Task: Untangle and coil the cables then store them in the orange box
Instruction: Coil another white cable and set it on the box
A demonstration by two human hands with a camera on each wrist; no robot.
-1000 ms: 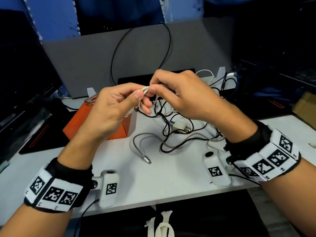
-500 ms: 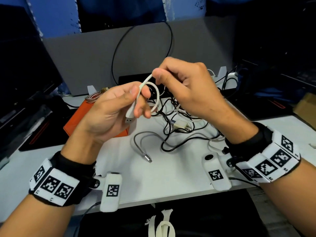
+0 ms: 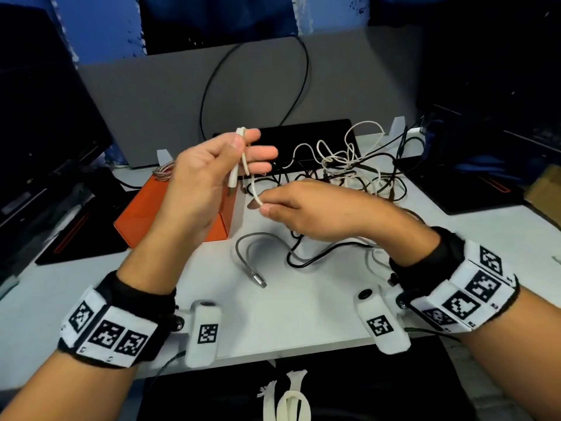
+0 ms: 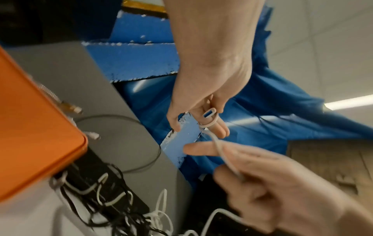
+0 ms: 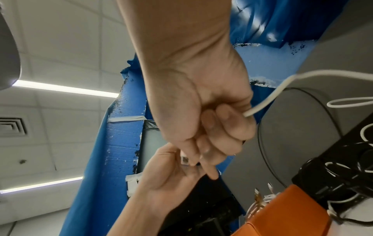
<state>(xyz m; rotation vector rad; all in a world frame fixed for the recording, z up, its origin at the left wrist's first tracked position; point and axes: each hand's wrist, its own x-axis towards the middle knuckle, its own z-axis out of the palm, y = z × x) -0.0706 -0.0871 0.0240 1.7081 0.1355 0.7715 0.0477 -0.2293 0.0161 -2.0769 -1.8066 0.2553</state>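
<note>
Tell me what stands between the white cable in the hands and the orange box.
No object visibly blocks the way. The white cable is pinched in the left hand, just above the orange box. But the right hand grips its length, which appears to run back into the cable tangle, so it looks not yet free.

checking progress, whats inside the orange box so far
At the far end of the orange box, a coiled braided copper-coloured cable shows, with white plugs beside it in the right wrist view. The left hand covers most of the interior.
</note>
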